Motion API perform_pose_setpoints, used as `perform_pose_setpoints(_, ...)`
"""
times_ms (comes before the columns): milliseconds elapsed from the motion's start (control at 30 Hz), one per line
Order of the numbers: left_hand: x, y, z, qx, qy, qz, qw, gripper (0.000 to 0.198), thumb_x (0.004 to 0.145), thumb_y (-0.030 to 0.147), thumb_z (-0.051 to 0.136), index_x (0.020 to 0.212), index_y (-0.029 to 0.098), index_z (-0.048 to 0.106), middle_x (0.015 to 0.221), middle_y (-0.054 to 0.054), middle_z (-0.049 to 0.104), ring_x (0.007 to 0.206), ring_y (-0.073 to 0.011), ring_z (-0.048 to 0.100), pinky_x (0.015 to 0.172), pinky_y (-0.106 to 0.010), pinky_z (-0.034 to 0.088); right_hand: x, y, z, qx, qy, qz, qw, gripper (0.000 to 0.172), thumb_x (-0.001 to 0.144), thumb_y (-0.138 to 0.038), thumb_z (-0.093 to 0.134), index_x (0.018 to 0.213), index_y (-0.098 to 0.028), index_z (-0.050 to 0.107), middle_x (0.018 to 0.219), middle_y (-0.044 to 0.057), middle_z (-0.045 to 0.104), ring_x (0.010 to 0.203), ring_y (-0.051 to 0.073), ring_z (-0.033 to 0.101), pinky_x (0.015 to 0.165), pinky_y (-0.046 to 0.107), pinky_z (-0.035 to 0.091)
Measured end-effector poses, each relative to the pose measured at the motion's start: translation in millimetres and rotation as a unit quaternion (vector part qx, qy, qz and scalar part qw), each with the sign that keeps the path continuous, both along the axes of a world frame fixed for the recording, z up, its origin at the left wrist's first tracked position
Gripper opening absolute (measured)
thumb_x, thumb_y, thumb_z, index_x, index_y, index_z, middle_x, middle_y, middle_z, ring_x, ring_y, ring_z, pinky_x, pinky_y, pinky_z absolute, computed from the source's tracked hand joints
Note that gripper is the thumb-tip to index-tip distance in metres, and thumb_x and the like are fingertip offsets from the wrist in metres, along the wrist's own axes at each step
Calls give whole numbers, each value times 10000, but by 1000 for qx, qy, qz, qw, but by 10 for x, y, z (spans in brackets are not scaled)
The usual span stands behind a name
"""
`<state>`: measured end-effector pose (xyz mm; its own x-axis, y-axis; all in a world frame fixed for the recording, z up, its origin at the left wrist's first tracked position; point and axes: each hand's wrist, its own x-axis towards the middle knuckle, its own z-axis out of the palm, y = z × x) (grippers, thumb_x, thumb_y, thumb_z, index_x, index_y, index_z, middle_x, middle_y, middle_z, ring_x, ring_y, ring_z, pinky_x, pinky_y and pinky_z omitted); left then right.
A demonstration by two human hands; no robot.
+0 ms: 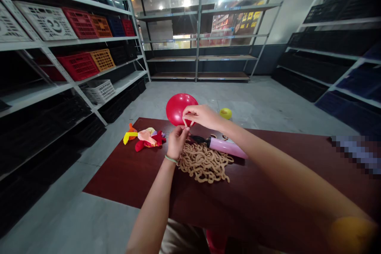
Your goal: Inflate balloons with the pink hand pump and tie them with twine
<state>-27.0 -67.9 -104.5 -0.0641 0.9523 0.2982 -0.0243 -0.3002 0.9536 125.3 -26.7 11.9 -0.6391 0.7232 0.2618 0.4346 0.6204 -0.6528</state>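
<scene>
My left hand (177,142), with a thin green band on its wrist, pinches a short beige cord (185,122) from below. Above it, my right hand (202,116) is closed, its thumb and fingertips on the same cord. Just behind the hands sits an inflated red balloon (176,108); whether the cord touches it, I cannot tell. Under and right of my left hand lies a heap of tan, curly cords (205,164). A pink hand pump (228,147) with a black nozzle rests at the heap's far side, partly hidden behind my right forearm.
Several limp balloons (145,137) in mixed colours lie left on the dark red table (119,174). A yellow ring-shaped roll (225,113) stands near the far edge. A blurred item (357,151) is at right. Shelves with crates (80,65) line the left; more shelving (198,58) stands ahead.
</scene>
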Motion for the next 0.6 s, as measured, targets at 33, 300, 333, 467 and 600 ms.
perform_pose_setpoints(33,-2,-5,1,7,10,19,1000,310,857,473,613,779,174,633,627,14,602,545,-102,517,562,-218,407,-4,-14,4,2,-5,1,1000,137,904,-328,509,915,-219,591,795,-6,652,721,123,576,713,294,392)
perform_pose_setpoints(300,40,3,62,-31,-91,55,994,373,859,518,587,779,157,637,633,1,608,545,-107,540,558,-222,417,132,-11,-18,-42,28,3,999,129,916,-311,452,1001,-231,399,927,18,578,825,148,542,756,318,407)
perform_pose_setpoints(333,44,2,61,-33,-88,52,994,371,861,517,584,783,158,638,636,1,608,548,-108,539,560,-222,415,140,-12,-3,-44,43,2,998,127,910,-310,462,984,-232,394,945,22,579,857,154,553,774,321,412)
perform_pose_setpoints(467,47,-38,57,9,17,65,998,359,900,485,542,739,175,625,610,11,583,563,-115,512,578,-223,392,97,-37,90,-67,77,21,995,144,902,-331,505,927,-234,402,884,6,610,830,152,587,789,327,431)
perform_pose_setpoints(600,48,-89,63,83,140,72,984,285,908,411,562,739,196,642,625,2,582,590,-131,500,603,-233,370,-31,-56,134,-94,54,49,993,125,891,-313,532,901,-236,433,784,-18,611,721,135,585,719,313,444)
